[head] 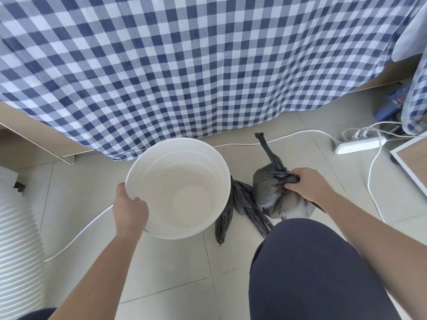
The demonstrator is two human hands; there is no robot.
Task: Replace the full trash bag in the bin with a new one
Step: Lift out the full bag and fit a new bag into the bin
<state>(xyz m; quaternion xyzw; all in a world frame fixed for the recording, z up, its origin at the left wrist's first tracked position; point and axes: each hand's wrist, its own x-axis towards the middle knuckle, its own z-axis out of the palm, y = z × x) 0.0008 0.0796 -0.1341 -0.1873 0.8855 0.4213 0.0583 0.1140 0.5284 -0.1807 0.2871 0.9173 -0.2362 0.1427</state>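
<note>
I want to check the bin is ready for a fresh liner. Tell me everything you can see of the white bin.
The white bin is round, smooth and plastic-looking, with stepped rings down its inner wall to a flat bottom. It has no liner and looks bare inside. It stands on the tiled floor by the checked cloth, its mouth tipped slightly toward the camera. The left hand grips its near-left rim. A flat dark bag lies against its right side.

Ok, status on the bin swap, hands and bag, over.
Left hand grips bin rim, bin bare inside. Right hand clamps knot of full bag on floor. Flat dark bag lies between; nothing blocking.
</note>
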